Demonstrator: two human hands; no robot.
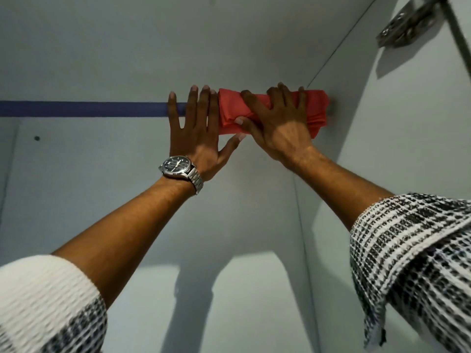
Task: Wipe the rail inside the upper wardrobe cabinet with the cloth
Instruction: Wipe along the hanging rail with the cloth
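A dark blue rail [84, 109] runs horizontally across the pale cabinet interior, from the left edge to the right side wall. A red cloth [230, 110] is wrapped over the rail's right end. My right hand [280, 123] presses on the cloth, with its fingers spread across the top and its thumb under the fold. My left hand [197, 131] lies just left of the cloth with its fingers hooked over the bare rail and its thumb reaching under the cloth's lower edge. The rail under the cloth and hands is hidden.
The cabinet's right side wall [397, 118] stands close to the cloth's right end. A metal hinge [405, 24] is fixed at the top right. A small dark hole [37, 138] marks the back panel at the left. A steel watch [178, 166] is on my left wrist.
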